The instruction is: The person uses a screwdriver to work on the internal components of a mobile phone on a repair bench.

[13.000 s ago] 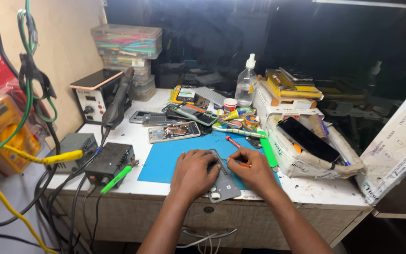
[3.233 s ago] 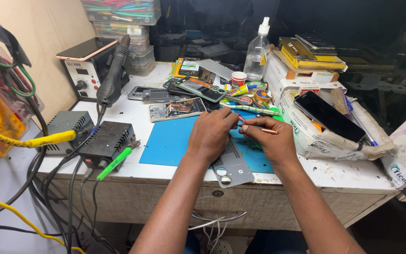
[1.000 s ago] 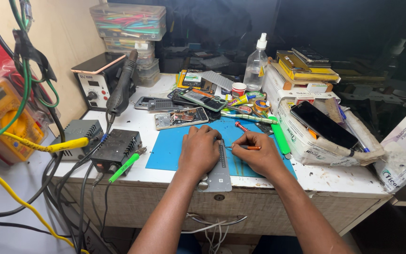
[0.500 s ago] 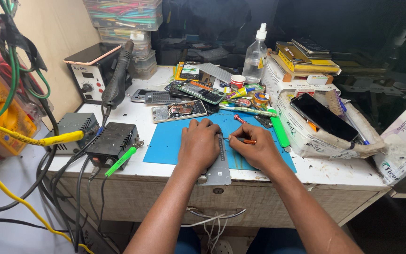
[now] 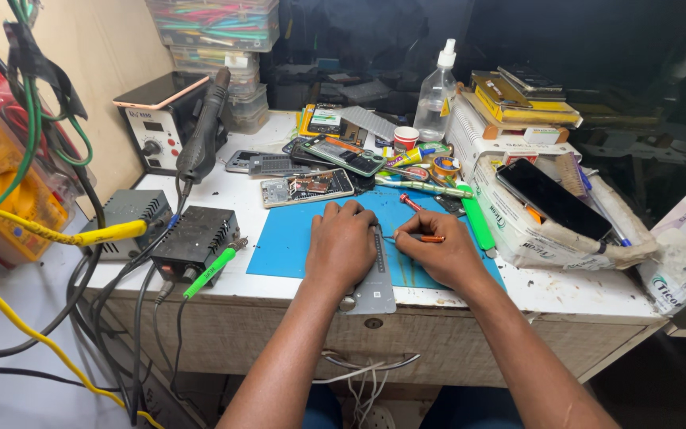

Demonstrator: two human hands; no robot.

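The left hand [image 5: 343, 248] lies flat, fingers half curled, pressing on a grey metal plate [image 5: 373, 278] on the blue mat [image 5: 287, 242]. Just beside it, the right hand [image 5: 438, 254] pinches a thin orange-handled tool [image 5: 418, 237], its tip toward the plate.

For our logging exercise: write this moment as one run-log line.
left hand: pressing flat on grey phone panel | right hand: holding orange-tipped tool | surface: blue mat
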